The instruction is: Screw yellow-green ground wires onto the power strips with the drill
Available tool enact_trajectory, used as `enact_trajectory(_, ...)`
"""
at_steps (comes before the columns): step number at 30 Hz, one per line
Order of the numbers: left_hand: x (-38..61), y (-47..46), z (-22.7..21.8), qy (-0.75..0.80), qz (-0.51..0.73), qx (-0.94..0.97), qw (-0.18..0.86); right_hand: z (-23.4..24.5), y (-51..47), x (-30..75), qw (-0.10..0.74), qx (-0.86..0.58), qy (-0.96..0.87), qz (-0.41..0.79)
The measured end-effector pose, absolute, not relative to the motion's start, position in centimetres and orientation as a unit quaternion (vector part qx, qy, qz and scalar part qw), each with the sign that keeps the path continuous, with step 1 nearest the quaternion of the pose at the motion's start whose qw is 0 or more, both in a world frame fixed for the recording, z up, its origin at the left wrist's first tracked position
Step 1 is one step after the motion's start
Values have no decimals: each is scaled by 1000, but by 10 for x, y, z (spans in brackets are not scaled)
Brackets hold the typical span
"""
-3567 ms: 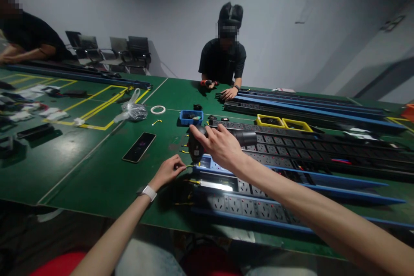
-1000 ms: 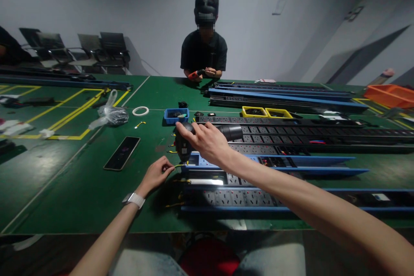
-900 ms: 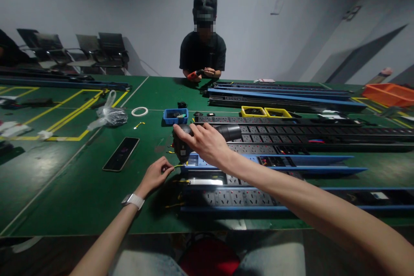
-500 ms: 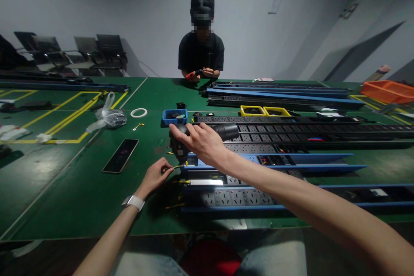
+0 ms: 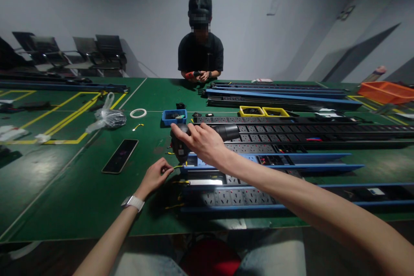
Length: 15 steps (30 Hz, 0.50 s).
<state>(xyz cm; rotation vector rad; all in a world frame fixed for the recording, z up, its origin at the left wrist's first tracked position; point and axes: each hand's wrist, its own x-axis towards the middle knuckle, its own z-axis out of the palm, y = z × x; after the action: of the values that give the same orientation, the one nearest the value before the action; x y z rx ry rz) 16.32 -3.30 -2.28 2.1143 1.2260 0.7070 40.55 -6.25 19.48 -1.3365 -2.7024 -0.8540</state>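
My right hand (image 5: 205,141) is wrapped round a black cordless screwdriver (image 5: 180,148), whose dark cylindrical end (image 5: 228,131) points right. The tool stands over the left end of a blue-edged power strip (image 5: 200,161); its tip is hidden. Just left of there, my left hand (image 5: 157,174) pinches a short yellow-green wire (image 5: 177,167) that runs to the strip's end. Closer to me lies another blue-edged socket strip (image 5: 226,197), with yellow wires (image 5: 174,206) sticking out at its left end.
A phone (image 5: 120,156), a white ring (image 5: 138,113) and a plastic bag (image 5: 110,117) lie to the left. Beyond my hands are a blue bin (image 5: 174,117), yellow bins (image 5: 251,111) and several black socket strips (image 5: 317,131). Across the table a person (image 5: 200,51) holds a red tool.
My hands, the screwdriver and the wire stay almost in place. The co-worker's hands have shifted slightly around the red tool.
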Motion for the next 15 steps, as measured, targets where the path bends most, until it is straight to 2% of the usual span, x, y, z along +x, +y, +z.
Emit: enact_trajectory(15,163,-33,-26,468,263,791,293,195,-63,399,2,-430,-864,-261)
